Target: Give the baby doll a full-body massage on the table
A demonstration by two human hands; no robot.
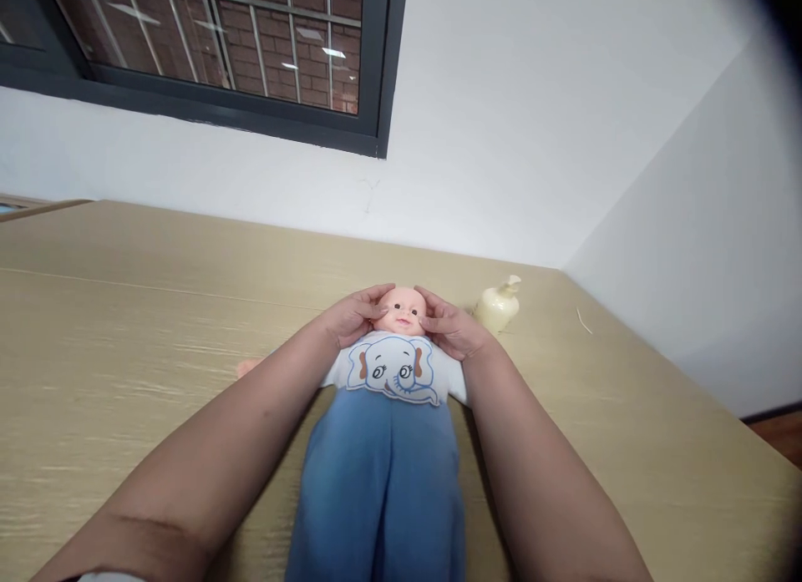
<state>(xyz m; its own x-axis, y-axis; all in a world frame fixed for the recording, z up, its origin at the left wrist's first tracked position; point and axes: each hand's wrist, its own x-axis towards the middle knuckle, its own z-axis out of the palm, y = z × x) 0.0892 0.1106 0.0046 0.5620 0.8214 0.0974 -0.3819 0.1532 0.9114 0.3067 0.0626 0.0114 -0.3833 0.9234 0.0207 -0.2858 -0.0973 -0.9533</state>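
Both forearms enter from the bottom edge and run up on either side of a baby doll point(394, 415) that lies on its back along a pale wooden table point(125, 331), feet toward the camera and head pointing away toward the wall. Blue trousers cover its lower half, and its white shirt carries a printed elephant face across the chest.

At the far end of the arms, the left hand point(352, 316) cups one side of the doll's head point(402, 311) and the right hand point(452, 327) cups the other. Each hand is curved and partly open, fingers wrapped around the crown and the thumb pressed near the cheek, so the head sits framed between the two palms with the face left uncovered. Neither hand closes fully around anything; they rest against the head rather than gripping it.

One small doll hand point(249, 367) peeks out from under the left forearm, lying on the table. Just beyond the right hand, near the table's far corner, a cream-coloured pump bottle point(498, 305) lies on its side, apart from the doll. Behind the table rise white walls and a dark-framed window point(251, 56).
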